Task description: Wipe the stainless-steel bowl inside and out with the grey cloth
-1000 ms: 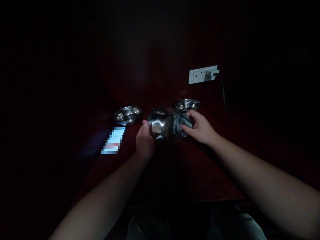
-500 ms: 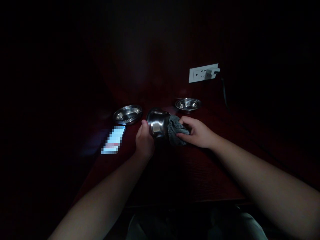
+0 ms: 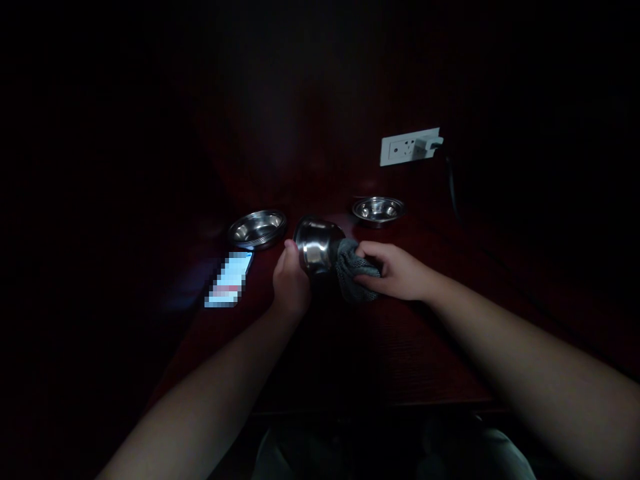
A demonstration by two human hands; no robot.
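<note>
The scene is dim. My left hand [image 3: 290,283] grips a shiny steel bowl [image 3: 316,244], tipped on its side above the dark red table [image 3: 400,347]. My right hand [image 3: 393,270] is closed on a grey cloth [image 3: 350,270] pressed against the bowl's right side. Both forearms reach in from the bottom of the view.
A steel bowl [image 3: 257,228] rests on the table to the left, and another steel bowl [image 3: 377,209] stands behind the hands. A lit phone [image 3: 229,278] lies at the left. A white wall socket [image 3: 407,147] with a plug and dark cable is behind.
The bowl has turned slightly in my left hand. My right hand has slid the cloth lower along the bowl's side.
</note>
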